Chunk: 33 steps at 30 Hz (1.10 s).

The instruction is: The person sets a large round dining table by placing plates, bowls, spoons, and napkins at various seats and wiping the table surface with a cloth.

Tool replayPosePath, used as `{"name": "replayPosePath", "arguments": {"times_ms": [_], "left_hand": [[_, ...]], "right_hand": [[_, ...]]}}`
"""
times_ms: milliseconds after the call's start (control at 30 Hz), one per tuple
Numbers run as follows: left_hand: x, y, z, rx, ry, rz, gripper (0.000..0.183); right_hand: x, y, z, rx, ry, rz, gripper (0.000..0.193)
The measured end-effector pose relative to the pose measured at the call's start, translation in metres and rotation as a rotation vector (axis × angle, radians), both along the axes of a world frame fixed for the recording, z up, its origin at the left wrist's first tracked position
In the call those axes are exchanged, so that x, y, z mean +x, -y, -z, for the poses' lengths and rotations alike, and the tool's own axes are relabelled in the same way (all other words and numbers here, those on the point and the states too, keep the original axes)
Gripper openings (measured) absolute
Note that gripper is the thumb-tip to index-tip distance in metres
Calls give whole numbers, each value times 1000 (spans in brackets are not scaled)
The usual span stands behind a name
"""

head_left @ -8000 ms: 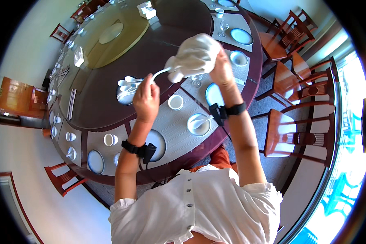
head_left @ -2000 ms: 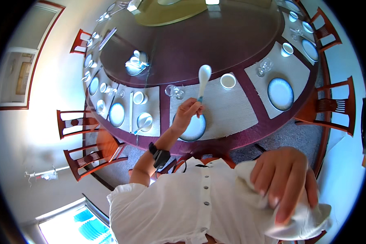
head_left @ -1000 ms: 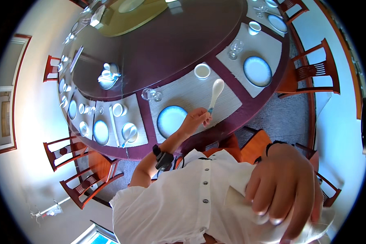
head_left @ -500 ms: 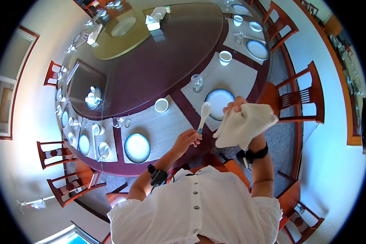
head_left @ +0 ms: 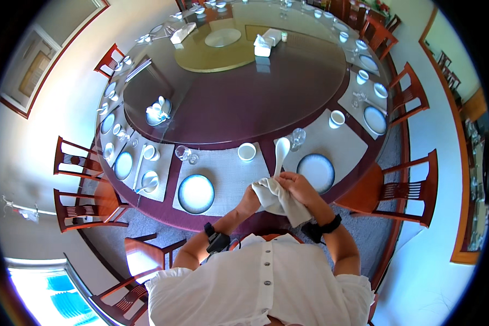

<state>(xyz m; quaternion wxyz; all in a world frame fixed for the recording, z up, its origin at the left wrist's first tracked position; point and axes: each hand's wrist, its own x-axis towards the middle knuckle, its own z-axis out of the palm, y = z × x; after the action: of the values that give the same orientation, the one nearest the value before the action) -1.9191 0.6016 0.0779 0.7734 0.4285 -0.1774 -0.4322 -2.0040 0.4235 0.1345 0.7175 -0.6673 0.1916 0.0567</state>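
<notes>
A white soup spoon (head_left: 281, 154) stands bowl-up over the near table edge, its handle running down into a beige cloth (head_left: 279, 196). My left hand (head_left: 248, 202) is closed at the handle's lower end, its fingertips partly hidden by the cloth. Folds of that cloth are gripped in my right hand (head_left: 300, 188), with thumb and fingers close to the handle. Left of my hands, a blue-rimmed plate (head_left: 196, 194) lies on a grey placemat (head_left: 231, 179). Another blue-rimmed plate (head_left: 315, 173) lies just beyond my right hand.
A white cup (head_left: 246, 151) and a stemmed glass (head_left: 298, 139) stand beyond my hands. The large round table carries a dark glass turntable (head_left: 228, 111) with a stack of dishes and spoons (head_left: 158, 112) and a tissue box (head_left: 263, 50). Wooden chairs (head_left: 399, 190) surround it.
My right hand has brought the cloth left onto the spoon's handle, so both hands now meet there. The view has shifted, showing more of the table's far side.
</notes>
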Motion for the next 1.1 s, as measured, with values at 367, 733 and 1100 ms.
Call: {"name": "replayPosePath", "arguments": {"times_ms": [367,733,1100], "left_hand": [[3,65,-9,338,544,104,20],[-31,165,54,551,467,286,26],[-66,227,66,782,234,170,29]], "right_hand": [[-25,53,-4,-152,-16,232,32],[-85,427,68,-332,-14,676,30],[-12,725,144,-292,-137,772,36]]}}
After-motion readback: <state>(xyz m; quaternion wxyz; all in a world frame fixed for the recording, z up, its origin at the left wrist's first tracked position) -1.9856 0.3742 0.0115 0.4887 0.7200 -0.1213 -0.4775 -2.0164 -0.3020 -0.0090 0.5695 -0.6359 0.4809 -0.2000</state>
